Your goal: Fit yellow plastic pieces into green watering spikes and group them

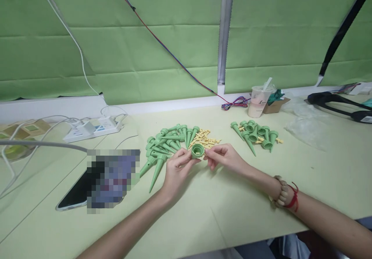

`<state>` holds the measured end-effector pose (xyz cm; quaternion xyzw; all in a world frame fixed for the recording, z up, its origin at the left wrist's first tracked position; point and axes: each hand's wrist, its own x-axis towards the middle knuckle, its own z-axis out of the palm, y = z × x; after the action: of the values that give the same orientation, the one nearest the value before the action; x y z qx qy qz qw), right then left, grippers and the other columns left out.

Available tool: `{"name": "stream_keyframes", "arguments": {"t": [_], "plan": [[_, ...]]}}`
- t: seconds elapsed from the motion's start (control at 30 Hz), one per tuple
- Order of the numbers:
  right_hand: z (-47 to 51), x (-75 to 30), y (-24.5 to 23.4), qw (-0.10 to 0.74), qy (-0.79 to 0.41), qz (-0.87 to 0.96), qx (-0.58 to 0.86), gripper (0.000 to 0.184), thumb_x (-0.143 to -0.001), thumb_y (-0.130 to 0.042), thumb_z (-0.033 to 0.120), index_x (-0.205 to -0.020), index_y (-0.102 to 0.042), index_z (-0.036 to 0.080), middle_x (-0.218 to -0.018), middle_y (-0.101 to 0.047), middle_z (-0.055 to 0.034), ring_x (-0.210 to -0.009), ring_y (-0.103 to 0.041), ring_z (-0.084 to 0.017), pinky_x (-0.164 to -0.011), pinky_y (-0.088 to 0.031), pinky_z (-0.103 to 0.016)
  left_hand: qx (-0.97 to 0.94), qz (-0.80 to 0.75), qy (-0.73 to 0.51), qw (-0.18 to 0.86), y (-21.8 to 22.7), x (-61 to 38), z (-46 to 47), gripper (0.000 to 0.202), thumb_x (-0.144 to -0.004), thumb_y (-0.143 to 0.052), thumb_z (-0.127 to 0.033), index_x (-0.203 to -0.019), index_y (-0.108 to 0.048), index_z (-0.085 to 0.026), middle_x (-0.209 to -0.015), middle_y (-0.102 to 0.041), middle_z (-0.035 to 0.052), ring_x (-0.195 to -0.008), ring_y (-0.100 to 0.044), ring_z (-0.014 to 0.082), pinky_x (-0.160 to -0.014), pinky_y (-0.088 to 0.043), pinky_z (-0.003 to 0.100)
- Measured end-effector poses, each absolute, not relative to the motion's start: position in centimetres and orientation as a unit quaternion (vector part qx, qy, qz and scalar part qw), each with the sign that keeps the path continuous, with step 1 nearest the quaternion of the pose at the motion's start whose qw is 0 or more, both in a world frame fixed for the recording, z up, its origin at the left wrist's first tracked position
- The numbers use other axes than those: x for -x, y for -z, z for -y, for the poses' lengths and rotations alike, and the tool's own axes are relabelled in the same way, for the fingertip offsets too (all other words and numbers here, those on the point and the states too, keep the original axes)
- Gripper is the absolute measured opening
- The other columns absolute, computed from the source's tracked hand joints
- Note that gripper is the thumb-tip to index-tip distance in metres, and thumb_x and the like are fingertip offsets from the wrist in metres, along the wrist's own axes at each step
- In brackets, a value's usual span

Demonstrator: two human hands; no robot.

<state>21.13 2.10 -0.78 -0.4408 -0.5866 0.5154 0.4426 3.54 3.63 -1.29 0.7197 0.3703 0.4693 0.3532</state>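
Note:
My left hand (pixel 178 170) is closed round a green plastic plant-watering spike (pixel 198 150), whose round open mouth faces me. A pale bit shows inside the mouth. My right hand (pixel 223 157) is pinched at the right side of its rim; whatever lies between those fingertips is too small to make out. Just behind my hands lie a heap of green spikes (pixel 162 144) and a pile of small yellow plastic pieces (pixel 205 137). Farther right is another group of green spikes (pixel 252 133) with a few yellow pieces among them.
A tablet or phone (pixel 84 185), partly blurred out, lies left of my hands. Behind it are a power strip (pixel 95 129) and white cables. At the back right stand a drink cup (pixel 257 102), a small cardboard box (pixel 274 106), clear plastic bags (pixel 308 127) and a black-framed object (pixel 340 104).

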Motion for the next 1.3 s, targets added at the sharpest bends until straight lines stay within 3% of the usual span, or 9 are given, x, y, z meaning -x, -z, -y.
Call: {"name": "stream_keyframes", "arguments": {"t": [0.1,0.3,0.43,0.6,0.67,0.87,1.03,1.17,1.3], "plan": [[-2.2,-21.2,1.1,0.425,-0.503,0.614,0.435,0.057,-0.078,-0.044,0.062,-0.065,-0.058,0.008,-0.057,-0.056,-0.0034,-0.048,-0.055,-0.006,-0.05,-0.045,-0.017,-0.71,-0.377,-0.474,0.361,1.2,-3.6,-3.6,0.02,-0.073,-0.061,-0.026,-0.056,-0.058,-0.017,-0.064,-0.044,-0.0004,-0.065,-0.044,0.0106,-0.055,-0.04,0.019],[-2.3,-22.0,1.2,0.41,-0.346,0.707,0.461,0.043,-0.079,-0.05,0.055,-0.088,-0.054,0.014,-0.08,-0.058,-0.0032,-0.061,-0.054,-0.006,-0.054,-0.043,-0.016,-0.688,-0.385,-0.452,0.418,0.9,-3.9,-3.4,0.027,-0.074,-0.06,-0.031,-0.054,-0.051,-0.016,-0.065,-0.041,-0.0003,-0.063,-0.047,0.0104,-0.052,-0.045,0.018],[-2.0,-22.0,1.3,0.375,-0.247,0.783,0.431,0.042,-0.088,-0.036,0.05,-0.071,-0.049,0.014,-0.069,-0.052,-0.0026,-0.064,-0.048,-0.007,-0.062,-0.041,-0.018,-0.702,-0.368,-0.435,0.427,0.9,-4.0,-3.3,0.028,-0.073,-0.061,-0.031,-0.052,-0.05,-0.015,-0.064,-0.042,0.0001,-0.06,-0.046,0.0094,-0.047,-0.043,0.016],[-1.6,-20.9,1.7,0.372,-0.489,0.679,0.402,0.052,-0.087,-0.023,0.061,-0.063,-0.031,0.015,-0.051,-0.037,0.0038,-0.045,-0.048,-0.005,-0.046,-0.039,-0.016,-0.715,-0.364,-0.464,0.375,1.1,-3.8,-3.5,0.028,-0.07,-0.064,-0.029,-0.051,-0.05,-0.016,-0.062,-0.041,0.0,-0.062,-0.042,0.0098,-0.048,-0.042,0.016],[-1.5,-20.7,1.7,0.371,-0.524,0.652,0.403,0.055,-0.085,-0.021,0.065,-0.064,-0.031,0.015,-0.051,-0.036,0.0043,-0.043,-0.048,-0.006,-0.044,-0.039,-0.016,-0.712,-0.368,-0.462,0.38,1.1,-3.8,-3.5,0.028,-0.071,-0.063,-0.03,-0.051,-0.049,-0.016,-0.062,-0.041,-0.0003,-0.062,-0.042,0.0095,-0.049,-0.043,0.016],[-1.7,-21.5,1.4,0.382,-0.296,0.729,0.484,0.041,-0.088,-0.033,0.054,-0.086,-0.047,0.016,-0.07,-0.052,0.0014,-0.051,-0.047,-0.004,-0.052,-0.036,-0.016,-0.678,-0.383,-0.455,0.432,0.9,-4.0,-3.4,0.03,-0.074,-0.061,-0.032,-0.054,-0.046,-0.015,-0.065,-0.039,-0.0011,-0.06,-0.047,0.0088,-0.053,-0.048,0.017],[-1.7,-21.8,1.4,0.344,-0.168,0.774,0.504,0.037,-0.092,-0.029,0.045,-0.079,-0.047,0.016,-0.069,-0.053,0.0001,-0.058,-0.044,-0.006,-0.059,-0.032,-0.018,-0.682,-0.37,-0.446,0.446,0.9,-4.1,-3.1,0.028,-0.073,-0.062,-0.034,-0.056,-0.051,-0.015,-0.066,-0.041,-0.0004,-0.06,-0.05,0.0097,-0.053,-0.049,0.019],[-1.4,-21.4,1.6,0.376,-0.236,0.757,0.479,0.043,-0.091,-0.028,0.048,-0.067,-0.041,0.015,-0.06,-0.049,0.0,-0.058,-0.045,-0.007,-0.06,-0.036,-0.018,-0.703,-0.367,-0.461,0.398,1.1,-3.9,-3.2,0.024,-0.073,-0.063,-0.031,-0.055,-0.057,-0.016,-0.065,-0.045,0.001,-0.063,-0.048,0.011,-0.05,-0.045,0.017],[-1.3,-20.6,1.7,0.405,-0.474,0.662,0.414,0.048,-0.087,-0.028,0.058,-0.064,-0.033,0.016,-0.054,-0.039,0.0036,-0.047,-0.049,-0.006,-0.05,-0.04,-0.018,-0.722,-0.366,-0.471,0.35,1.3,-3.6,-3.4,0.02,-0.074,-0.061,-0.026,-0.057,-0.061,-0.017,-0.066,-0.048,0.0012,-0.068,-0.047,0.0117,-0.056,-0.042,0.019]]}}
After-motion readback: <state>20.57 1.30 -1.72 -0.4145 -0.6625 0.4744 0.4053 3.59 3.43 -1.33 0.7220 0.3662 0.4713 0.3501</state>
